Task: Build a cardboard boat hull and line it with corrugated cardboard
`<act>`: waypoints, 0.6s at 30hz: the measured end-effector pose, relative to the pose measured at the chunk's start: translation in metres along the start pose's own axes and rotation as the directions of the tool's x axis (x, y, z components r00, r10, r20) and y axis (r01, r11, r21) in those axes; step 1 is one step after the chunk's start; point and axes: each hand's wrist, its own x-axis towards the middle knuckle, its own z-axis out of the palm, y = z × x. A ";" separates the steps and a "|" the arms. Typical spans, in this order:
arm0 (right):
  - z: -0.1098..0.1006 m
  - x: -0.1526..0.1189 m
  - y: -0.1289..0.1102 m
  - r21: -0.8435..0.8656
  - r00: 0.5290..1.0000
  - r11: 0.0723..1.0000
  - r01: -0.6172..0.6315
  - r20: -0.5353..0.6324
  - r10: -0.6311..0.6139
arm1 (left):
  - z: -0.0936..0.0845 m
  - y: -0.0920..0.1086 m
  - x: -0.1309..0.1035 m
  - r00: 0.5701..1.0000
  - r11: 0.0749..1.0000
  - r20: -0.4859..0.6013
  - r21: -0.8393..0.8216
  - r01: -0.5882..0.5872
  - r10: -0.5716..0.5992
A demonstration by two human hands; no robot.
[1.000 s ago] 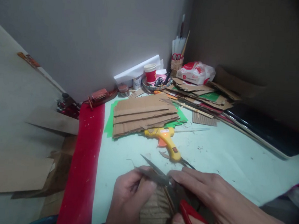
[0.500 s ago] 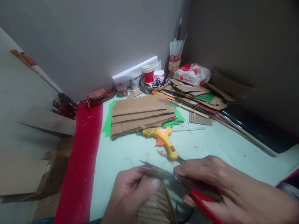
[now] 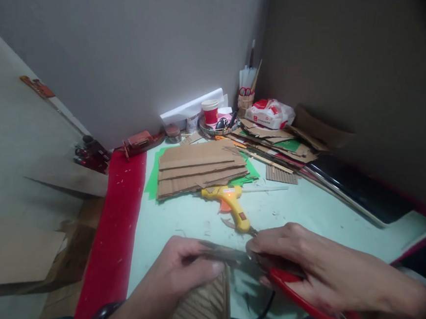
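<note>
My left hand (image 3: pixel 185 270) pinches a corrugated cardboard piece (image 3: pixel 201 306) between thumb and fingers, near the bottom centre. Red-handled scissors (image 3: pixel 294 291) are gripped in my right hand (image 3: pixel 300 264); their blades reach left to the top of the cardboard, close to my left fingertips, and look nearly closed, though blurred. Just beyond my hands a yellow glue gun (image 3: pixel 236 208) lies on its side with a small orange light showing. Its nozzle end is by the front edge of a stack of cut cardboard (image 3: pixel 197 165), with green sheets (image 3: pixel 153 174) beneath.
A red-and-white paper cup (image 3: pixel 210 112) stands in a round tray at the back. A packet of tissues (image 3: pixel 270 114) rests on cardboard scraps (image 3: pixel 277 137). A black glossy item (image 3: pixel 358 190) lies at the right. Red cloth (image 3: pixel 114 235) covers the table's left edge.
The scissor blades have come closer together over the cardboard. The cardboard and my left hand have shifted slightly left and tilted, and the view has moved a little.
</note>
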 end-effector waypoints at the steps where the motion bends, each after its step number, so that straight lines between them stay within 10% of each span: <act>1: 0.000 0.000 -0.002 -0.001 1.000 1.000 -0.014 0.002 0.014 | 0.000 0.001 -0.001 1.000 1.000 -0.007 0.019 -0.005 0.005; 18: -0.006 -0.009 -0.010 0.048 0.999 0.998 -0.043 0.035 0.042 | 0.004 0.005 0.002 0.988 0.965 0.105 0.248 0.080 -0.109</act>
